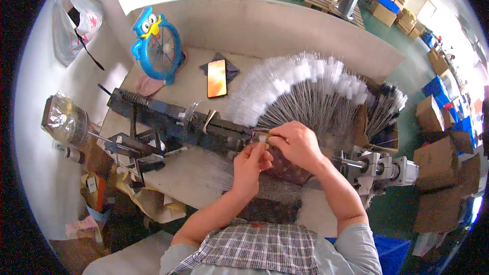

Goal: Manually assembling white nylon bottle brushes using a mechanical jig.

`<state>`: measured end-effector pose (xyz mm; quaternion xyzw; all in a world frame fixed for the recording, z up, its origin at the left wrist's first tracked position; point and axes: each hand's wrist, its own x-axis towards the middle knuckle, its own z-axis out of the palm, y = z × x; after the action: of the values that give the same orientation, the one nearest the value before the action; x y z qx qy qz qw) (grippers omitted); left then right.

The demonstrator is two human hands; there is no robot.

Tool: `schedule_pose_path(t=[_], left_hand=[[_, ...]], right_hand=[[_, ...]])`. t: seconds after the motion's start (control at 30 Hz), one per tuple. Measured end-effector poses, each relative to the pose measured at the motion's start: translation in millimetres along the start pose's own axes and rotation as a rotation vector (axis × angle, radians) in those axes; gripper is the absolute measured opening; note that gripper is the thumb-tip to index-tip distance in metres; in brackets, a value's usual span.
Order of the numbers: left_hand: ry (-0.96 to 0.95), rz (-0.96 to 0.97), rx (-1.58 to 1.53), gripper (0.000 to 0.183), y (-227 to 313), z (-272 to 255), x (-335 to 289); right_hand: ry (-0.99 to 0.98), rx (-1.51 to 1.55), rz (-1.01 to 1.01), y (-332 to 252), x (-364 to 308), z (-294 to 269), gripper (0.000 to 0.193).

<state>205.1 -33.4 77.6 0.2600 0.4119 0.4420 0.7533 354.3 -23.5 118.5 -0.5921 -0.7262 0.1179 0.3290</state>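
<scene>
My left hand (248, 165) and my right hand (296, 146) meet over the middle of the workbench, fingertips close together. Pinched in the left fingers is a small white piece (262, 138), partly covered by them. The right fingers are pinched just beside it, and what they hold is hidden. Under and behind the hands lies a dark reddish-brown pad (290, 170). Beyond them, a wide fan of thin wire brushes with white bristle heads (305, 71) spreads over the bench. A long black machine bar (204, 131) ends just left of my fingers.
A motor unit with a metal shaft (382, 168) stands at the right. Dark-bristled brushes (387, 104) fill a carton (361, 127). Farther back are a lit phone (217, 79) and a blue duck-shaped fan (165, 46). Fine wires (206, 170) lie left of my forearm.
</scene>
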Motion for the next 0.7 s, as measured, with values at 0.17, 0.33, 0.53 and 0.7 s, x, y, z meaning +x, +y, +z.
schedule_pose_path(t=[0.17,0.33,0.53,0.7], left_hand=[[-0.006,0.002,0.119,0.03,-2.1,-4.4,0.7],[-0.037,-0.063,-0.062,0.041,5.7,3.3,3.5],[0.094,0.038,-0.289,0.034,-4.8,10.4,0.7],[0.028,0.079,-0.278,0.018,-15.4,6.6,5.6]], right_hand=[[-0.159,0.245,0.182,-0.8,1.8,-4.2,0.019],[-0.141,0.28,0.184,-2.5,-0.8,-1.0,0.02],[0.153,-0.094,-0.061,-20.3,-9.6,19.0,0.027],[0.249,-0.143,-0.147,-13.4,-15.2,11.6,0.027]])
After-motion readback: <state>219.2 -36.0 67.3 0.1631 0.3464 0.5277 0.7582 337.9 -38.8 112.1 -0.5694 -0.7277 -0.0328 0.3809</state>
